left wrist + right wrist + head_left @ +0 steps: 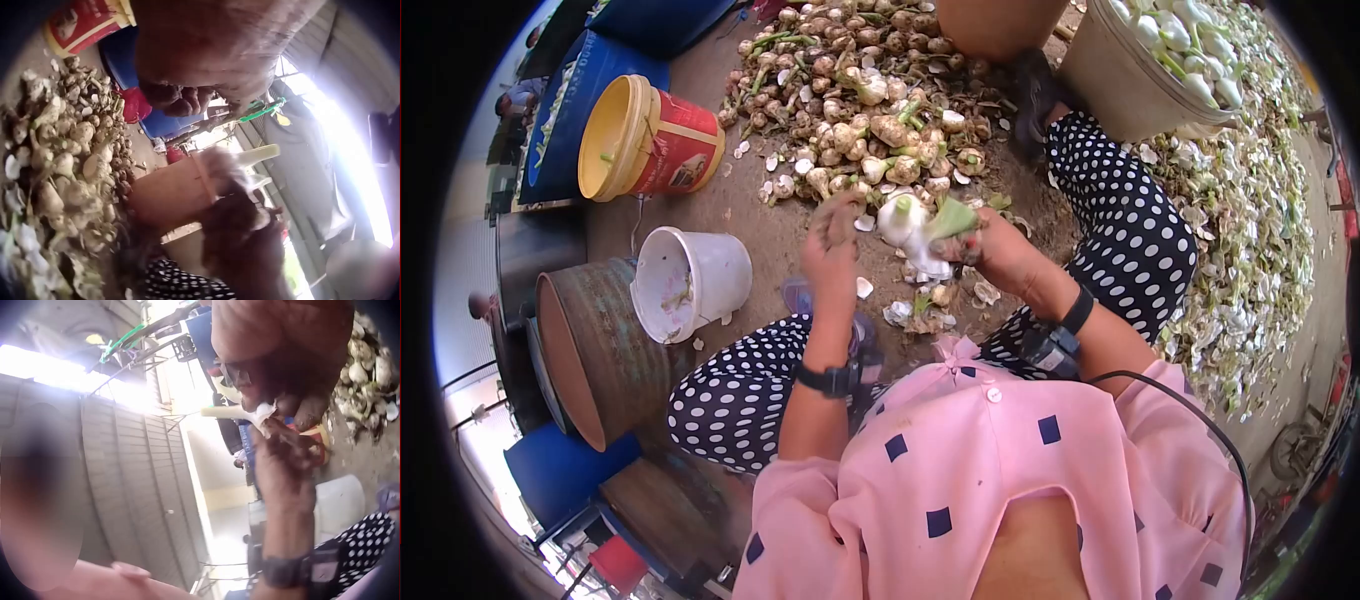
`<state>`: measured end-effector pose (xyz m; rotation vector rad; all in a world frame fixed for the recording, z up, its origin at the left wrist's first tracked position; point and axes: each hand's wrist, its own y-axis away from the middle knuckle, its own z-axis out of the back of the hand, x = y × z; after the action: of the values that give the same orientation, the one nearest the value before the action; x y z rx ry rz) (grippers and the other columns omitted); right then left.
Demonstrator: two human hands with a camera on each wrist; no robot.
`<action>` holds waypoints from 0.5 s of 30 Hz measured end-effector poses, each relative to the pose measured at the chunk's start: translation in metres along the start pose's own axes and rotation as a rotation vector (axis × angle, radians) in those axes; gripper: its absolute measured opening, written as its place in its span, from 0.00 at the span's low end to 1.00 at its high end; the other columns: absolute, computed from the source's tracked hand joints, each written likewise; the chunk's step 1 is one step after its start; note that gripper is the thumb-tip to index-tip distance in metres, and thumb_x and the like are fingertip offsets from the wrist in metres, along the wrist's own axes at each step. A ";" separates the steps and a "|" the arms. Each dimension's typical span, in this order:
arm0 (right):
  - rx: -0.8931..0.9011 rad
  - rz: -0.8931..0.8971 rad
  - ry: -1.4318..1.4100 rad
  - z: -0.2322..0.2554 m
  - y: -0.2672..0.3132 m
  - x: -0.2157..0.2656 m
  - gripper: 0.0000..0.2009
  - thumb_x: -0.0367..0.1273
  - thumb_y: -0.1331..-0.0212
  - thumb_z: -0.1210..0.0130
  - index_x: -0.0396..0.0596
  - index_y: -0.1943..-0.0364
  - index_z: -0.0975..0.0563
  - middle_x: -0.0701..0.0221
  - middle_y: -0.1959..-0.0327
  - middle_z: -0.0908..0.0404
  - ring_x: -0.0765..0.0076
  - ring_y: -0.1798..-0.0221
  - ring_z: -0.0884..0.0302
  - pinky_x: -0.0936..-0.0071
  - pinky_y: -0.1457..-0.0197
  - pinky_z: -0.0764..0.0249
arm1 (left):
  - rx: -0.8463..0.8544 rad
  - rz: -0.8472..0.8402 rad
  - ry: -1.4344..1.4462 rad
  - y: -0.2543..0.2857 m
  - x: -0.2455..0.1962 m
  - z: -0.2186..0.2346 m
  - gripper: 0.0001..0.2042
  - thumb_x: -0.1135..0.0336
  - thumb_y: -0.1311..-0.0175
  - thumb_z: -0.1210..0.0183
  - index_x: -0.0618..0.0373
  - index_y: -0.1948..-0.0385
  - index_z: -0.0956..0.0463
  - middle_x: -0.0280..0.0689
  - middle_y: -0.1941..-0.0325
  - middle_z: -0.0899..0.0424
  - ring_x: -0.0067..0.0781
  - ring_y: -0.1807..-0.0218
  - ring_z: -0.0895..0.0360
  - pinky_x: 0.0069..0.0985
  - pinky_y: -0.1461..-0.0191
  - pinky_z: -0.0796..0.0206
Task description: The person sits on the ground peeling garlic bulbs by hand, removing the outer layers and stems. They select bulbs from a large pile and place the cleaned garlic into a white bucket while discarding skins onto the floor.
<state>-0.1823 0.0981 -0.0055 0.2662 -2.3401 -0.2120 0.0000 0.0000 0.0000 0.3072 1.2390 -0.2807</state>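
Just before the unpeeled pile (860,90), both hands pinch a light, firm, probably slippery peeled bulb (900,218), best gripped at its green stalk (952,216)

Glossy plastic buckets (690,280) (white, yellow), rusty matt metal drum (595,345), papery peelings (1250,230)

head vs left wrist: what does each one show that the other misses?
Only the head view shows the white bucket, the rusty drum, the tub of peeled white bulbs, the peel litter, and both wrist straps. Only the left wrist view shows the bright corrugated wall behind and the bulb's pale stalk from the side. Both show the heap of unpeeled bulbs, the yellow-and-red bucket, and both hands, left hand and right hand, gripping the bulb.
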 end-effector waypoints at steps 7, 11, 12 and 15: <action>-0.059 -0.099 0.587 -0.015 -0.002 -0.008 0.10 0.23 0.51 0.42 0.41 0.63 0.20 0.72 0.65 0.18 0.81 0.64 0.26 0.79 0.60 0.30 | -0.013 -0.097 -0.079 0.014 -0.014 -0.002 0.08 0.69 0.49 0.37 0.58 0.68 0.23 0.33 0.64 0.21 0.22 0.67 0.26 0.18 0.63 0.32; -0.024 -0.017 -0.215 0.004 0.020 0.015 0.23 0.29 0.55 0.37 0.41 0.52 0.28 0.61 0.56 0.22 0.60 0.56 0.22 0.59 0.49 0.25 | 0.181 0.426 0.537 0.015 -0.009 0.010 0.07 0.69 0.48 0.36 0.57 0.69 0.23 0.34 0.65 0.21 0.26 0.67 0.24 0.21 0.63 0.29; -0.053 0.086 -0.209 0.010 0.023 0.019 0.27 0.32 0.56 0.36 0.41 0.49 0.32 0.60 0.62 0.22 0.61 0.62 0.21 0.64 0.58 0.22 | 0.162 0.318 0.752 0.017 -0.006 0.009 0.07 0.68 0.47 0.37 0.57 0.68 0.23 0.34 0.65 0.21 0.26 0.68 0.24 0.19 0.68 0.29; 0.035 0.126 -0.557 0.032 0.042 0.026 0.39 0.41 0.59 0.35 0.43 0.41 0.40 0.60 0.68 0.23 0.65 0.71 0.21 0.74 0.70 0.21 | 0.089 0.225 1.006 0.015 0.018 0.019 0.08 0.66 0.44 0.40 0.56 0.64 0.24 0.36 0.63 0.21 0.28 0.66 0.22 0.16 0.71 0.28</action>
<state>-0.2282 0.1346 -0.0002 0.0789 -2.9023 -0.2022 0.0277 0.0055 -0.0099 0.7077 2.1591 0.0401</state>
